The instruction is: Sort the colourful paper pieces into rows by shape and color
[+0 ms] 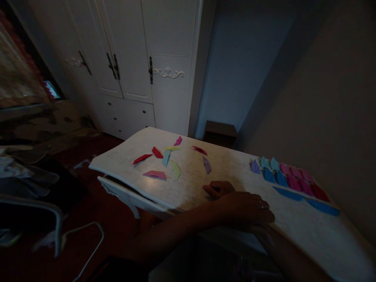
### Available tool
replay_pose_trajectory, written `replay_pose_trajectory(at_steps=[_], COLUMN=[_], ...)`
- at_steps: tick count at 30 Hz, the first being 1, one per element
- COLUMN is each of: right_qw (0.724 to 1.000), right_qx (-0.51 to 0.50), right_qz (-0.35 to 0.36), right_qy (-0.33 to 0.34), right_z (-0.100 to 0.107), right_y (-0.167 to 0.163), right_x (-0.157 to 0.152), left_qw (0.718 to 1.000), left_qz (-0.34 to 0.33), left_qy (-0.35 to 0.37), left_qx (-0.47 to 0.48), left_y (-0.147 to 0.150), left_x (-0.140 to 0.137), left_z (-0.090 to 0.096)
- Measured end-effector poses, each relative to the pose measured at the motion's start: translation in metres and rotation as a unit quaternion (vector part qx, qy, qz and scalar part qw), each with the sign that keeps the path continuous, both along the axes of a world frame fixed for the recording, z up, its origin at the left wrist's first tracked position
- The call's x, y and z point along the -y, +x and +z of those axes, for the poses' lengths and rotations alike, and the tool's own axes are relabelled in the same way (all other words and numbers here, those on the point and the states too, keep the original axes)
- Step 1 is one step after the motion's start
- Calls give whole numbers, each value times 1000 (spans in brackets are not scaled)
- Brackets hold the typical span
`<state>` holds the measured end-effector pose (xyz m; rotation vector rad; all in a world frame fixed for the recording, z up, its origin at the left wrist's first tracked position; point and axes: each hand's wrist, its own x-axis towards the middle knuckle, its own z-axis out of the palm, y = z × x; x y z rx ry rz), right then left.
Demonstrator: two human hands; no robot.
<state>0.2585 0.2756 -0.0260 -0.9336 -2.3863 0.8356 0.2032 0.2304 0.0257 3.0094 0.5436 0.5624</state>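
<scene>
- 2 bare hands meet, crossed, over the near side of the white marbled tabletop (235, 168).
- Left hand (249, 205): laid palm-down across the right wrist, which apparently supports it; fingers extended, nothing seen in its grasp.
- Right hand (219, 188): partly covered, fingers curled; whether it encloses anything cannot be told.
- 9 slim folded-paper pieces in mixed colours (166, 158) lie scattered to the left, spacing seemingly unordered.
- Peaked folded-paper pieces in close rows (293, 183) stand to the right; adjoining like colours suggest colour grouping.
- 2 long blue paper pieces (323, 206) lie end to end along the rows' near side, seemingly aligned with them.
</scene>
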Motion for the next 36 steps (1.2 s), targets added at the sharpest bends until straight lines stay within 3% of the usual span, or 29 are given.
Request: replay_pose_trajectory(at_steps=[9, 15, 30, 36], right_qw=[1000, 999, 998, 998], right_qx=[-4, -12, -43, -36], right_qz=[2, 7, -6, 6], right_qy=[-13, -35, -46, -55], right_z=[12, 9, 8, 12], right_y=[2, 4, 2, 1], right_x=[12, 7, 5, 1], left_qw=[993, 992, 990, 981], left_qz=[-92, -88, -81, -43], left_qy=[-60, -79, -115, -181], left_qx=[-41, -36, 4, 58], left_y=[26, 28, 31, 28], left_x=[3, -4, -8, -8], left_z=[5, 10, -2, 3])
